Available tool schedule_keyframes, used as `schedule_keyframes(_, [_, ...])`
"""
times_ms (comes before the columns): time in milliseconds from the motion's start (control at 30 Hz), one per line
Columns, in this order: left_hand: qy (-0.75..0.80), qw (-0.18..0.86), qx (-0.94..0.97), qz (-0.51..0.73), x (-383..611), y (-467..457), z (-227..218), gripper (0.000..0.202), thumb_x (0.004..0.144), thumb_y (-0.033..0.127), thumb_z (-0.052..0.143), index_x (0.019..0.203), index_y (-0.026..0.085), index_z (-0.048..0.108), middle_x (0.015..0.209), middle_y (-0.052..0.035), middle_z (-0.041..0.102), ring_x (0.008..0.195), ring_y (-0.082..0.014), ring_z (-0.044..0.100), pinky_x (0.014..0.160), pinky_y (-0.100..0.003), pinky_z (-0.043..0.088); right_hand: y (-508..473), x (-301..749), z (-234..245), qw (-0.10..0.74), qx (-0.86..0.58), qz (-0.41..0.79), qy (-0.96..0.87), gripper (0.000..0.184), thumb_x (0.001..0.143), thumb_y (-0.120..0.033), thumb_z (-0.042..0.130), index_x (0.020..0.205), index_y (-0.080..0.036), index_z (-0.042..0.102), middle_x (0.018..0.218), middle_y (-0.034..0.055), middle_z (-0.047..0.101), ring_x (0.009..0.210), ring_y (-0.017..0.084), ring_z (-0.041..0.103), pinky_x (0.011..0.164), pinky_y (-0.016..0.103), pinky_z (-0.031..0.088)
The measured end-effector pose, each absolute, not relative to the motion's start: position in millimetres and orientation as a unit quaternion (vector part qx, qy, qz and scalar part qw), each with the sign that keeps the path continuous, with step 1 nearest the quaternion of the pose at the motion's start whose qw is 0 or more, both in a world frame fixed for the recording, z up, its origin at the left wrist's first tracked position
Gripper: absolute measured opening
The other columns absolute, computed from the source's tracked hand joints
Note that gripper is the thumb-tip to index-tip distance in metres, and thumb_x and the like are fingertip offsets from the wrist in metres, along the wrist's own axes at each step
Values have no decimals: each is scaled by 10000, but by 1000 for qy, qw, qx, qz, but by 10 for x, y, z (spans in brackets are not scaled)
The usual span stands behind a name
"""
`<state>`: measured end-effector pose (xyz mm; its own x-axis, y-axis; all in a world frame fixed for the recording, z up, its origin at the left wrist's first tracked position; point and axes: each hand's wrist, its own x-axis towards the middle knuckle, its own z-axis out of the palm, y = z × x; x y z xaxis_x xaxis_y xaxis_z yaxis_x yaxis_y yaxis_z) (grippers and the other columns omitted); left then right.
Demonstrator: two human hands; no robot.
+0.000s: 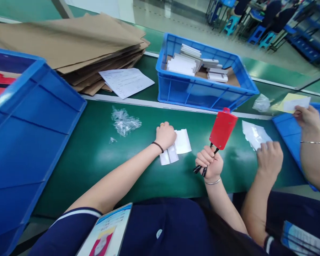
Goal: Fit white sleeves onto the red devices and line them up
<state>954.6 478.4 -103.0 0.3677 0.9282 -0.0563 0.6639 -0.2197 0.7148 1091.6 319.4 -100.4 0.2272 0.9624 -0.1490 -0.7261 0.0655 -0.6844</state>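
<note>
My right hand [210, 163] is closed round the black cables [204, 171] of a flat red plastic-looking device [223, 129], which stands up above the fist. Its two black cable ends stick out below my fingers. To the left, my left hand [165, 136] rests on the table with curled fingers at the top edge of a glossy white folded sheet [169, 155]. Its fingertips are partly hidden. A second white piece [182, 142] lies right beside that hand. A heap of small clear plastic pieces [124, 122] lies farther left.
A blue crate [202, 90] behind holds white boxes. Another blue crate [42, 142] stands left, near brown paper sheets [90, 42] and a printed sheet [128, 81]. At right, a co-worker's hands [270, 160] are near a clear bag [256, 134] and a card [296, 104].
</note>
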Motion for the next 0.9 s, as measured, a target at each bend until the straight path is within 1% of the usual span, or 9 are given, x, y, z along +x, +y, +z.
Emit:
schedule_keyframes(67, [529,377,725,229,9516,4827,-1005,149,785,122,608,660,169,541,953,-208,613,1162,-428,536,1021,-507,359,3179,10938,-1122,691,-330,621,-165,570,899,-469,602,624,-242,156,466,-116,31,428,97,-27,332,183,92])
schedule_keyframes(167, [531,455,656,286,9438,4878,-911,245,782,129,634,654,215,443,698,-64,536,938,-309,605,893,-388,416,3172,10999,-1273,670,-299,658,-169,571,897,-513,594,630,-247,165,443,-133,29,400,83,-50,319,174,99])
schedule_keyframes(300, [526,582,511,351,9358,4808,-766,141,814,221,628,783,213,491,636,15,510,705,-184,560,691,-281,434,3190,11015,-1339,641,-287,687,-186,570,895,-536,586,610,-248,185,410,-145,27,378,64,-49,301,159,99])
schedule_keyframes(367, [502,659,432,355,9335,4707,-720,119,821,287,599,822,193,527,673,5,567,658,-167,569,649,-281,460,3206,10965,-1291,615,-289,706,-201,599,876,-568,595,585,-248,181,389,-146,9,357,56,-44,286,156,74])
schedule_keyframes(467, [450,759,315,349,9313,4532,-697,147,824,305,538,834,164,575,723,-23,632,668,-168,615,690,-311,516,3227,10837,-1140,563,-300,736,-229,596,853,-572,628,555,-245,229,381,-136,53,338,54,20,280,157,104])
schedule_keyframes(567, [382,824,197,368,9275,4392,-715,194,880,328,492,911,172,604,827,-44,694,800,-195,679,806,-353,540,3234,10686,-1001,535,-323,740,-249,503,876,-511,644,586,-223,350,422,-120,180,366,52,109,322,153,170])
schedule_keyframes(633, [300,866,131,378,9235,4311,-728,306,926,443,494,1024,184,626,982,-73,728,962,-248,699,895,-413,533,3235,10586,-968,539,-368,708,-268,467,891,-526,642,636,-212,409,449,-113,249,387,47,151,353,155,180])
schedule_keyframes(800, [221,878,122,406,9194,4053,-733,694,915,766,365,1310,232,564,1413,-128,594,1197,-337,633,946,-500,527,3259,10346,-1046,502,-555,564,-350,583,842,-771,544,674,-227,413,459,-107,301,373,44,209,358,187,196])
schedule_keyframes(900, [235,838,157,466,9205,3952,-757,792,882,842,260,1276,240,592,1475,-124,543,1186,-322,629,899,-454,560,3260,10240,-1074,491,-579,535,-369,531,899,-733,484,741,-228,442,508,-79,398,379,62,319,361,200,274])
